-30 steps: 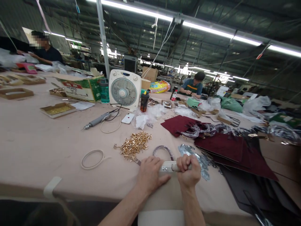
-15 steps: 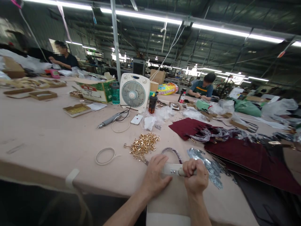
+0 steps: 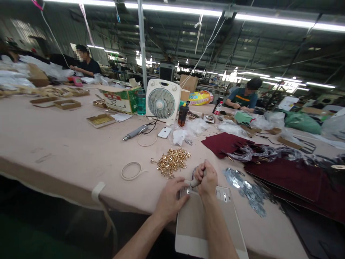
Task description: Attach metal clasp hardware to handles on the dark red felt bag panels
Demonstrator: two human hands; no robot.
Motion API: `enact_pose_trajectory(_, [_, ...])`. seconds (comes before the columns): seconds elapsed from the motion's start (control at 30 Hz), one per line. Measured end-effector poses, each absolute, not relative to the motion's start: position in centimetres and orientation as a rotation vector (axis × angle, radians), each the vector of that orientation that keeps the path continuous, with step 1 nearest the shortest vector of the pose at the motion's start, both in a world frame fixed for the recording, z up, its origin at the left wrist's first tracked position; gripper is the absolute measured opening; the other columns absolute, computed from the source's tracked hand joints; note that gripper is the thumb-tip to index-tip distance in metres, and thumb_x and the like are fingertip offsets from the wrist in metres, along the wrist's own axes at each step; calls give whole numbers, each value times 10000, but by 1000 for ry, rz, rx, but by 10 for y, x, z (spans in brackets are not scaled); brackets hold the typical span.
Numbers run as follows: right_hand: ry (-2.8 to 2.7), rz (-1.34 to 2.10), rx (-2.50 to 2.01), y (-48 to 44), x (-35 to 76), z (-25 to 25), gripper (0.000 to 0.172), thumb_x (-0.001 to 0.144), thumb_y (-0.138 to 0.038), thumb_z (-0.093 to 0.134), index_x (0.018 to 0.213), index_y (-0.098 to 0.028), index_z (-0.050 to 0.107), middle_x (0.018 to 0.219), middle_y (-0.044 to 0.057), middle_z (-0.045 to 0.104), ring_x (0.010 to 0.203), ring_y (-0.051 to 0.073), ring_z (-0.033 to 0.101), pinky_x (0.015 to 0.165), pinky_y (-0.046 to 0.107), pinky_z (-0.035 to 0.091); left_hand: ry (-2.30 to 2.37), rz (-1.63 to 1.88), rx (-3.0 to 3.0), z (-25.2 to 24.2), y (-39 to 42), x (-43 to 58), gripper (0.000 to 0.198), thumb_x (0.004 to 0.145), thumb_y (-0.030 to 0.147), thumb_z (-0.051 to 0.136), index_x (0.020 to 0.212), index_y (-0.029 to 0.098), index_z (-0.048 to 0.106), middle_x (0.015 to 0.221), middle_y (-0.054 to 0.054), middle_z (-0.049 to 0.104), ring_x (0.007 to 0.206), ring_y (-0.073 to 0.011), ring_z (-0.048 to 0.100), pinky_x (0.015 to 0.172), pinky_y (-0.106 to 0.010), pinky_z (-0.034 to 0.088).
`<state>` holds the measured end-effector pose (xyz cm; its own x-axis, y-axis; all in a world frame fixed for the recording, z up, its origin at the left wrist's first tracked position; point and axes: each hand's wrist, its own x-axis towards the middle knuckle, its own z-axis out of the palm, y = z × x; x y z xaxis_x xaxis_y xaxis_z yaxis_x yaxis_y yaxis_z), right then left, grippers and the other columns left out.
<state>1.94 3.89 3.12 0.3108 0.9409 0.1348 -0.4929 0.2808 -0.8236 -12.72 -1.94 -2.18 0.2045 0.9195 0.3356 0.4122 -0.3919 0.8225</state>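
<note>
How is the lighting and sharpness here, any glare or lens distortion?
Head view: the ceiling tube lights blow out to white glare; the pole leans sideways, which looks like wide-lens distortion; the left hand and the right hand, gripping a tool, are evenly lit and sharp with soft shadows; the bottom-left corner falls dark.

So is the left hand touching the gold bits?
No, the left hand rests on the pale panel, apart from the gold bits, while the right hand grips a tool.
</note>
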Motion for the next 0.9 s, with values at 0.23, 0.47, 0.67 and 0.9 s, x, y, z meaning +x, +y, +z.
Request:
enact_pose_trajectory(0.23, [-660,1126,-807,56,14,12,446,884,-549,710,702,-215,478,502,-114,380,360,47,287,353,179,234,1278,1152,1910,-26,-20,-121,157,850,153,788,921,290,818,1254,-21,730,1193,-256,617,1058,-432,508])
enact_pose_trajectory(0.47, [-761,1144,-872,61,14,9,423,881,-517,696,685,-216,474,497,-108,374,357,52,300,356,179,228,1293,1141,1931,-20,-21,-120,152,853,120,746,870,264,792,1211,-21,740,1144,-248,621,1025,-430,514])
enact_pose_trajectory(0.67, [-951,1130,-881,55,12,7,439,949,-522,613,668,-225,456,496,-102,356,368,68,298,367,198,219,1291,1161,1970,-20,-23,-118,142,851,111,745,850,252,761,1195,-18,740,1120,-247,620,1008,-429,509])
enact_pose_trajectory(0.9, [-1345,814,-917,27,5,-4,469,1034,-424,505,610,-228,451,527,-46,422,465,114,386,464,268,303,1283,1178,1922,-19,-21,-121,146,827,96,723,820,229,663,1154,-42,729,1099,-255,624,970,-408,511])
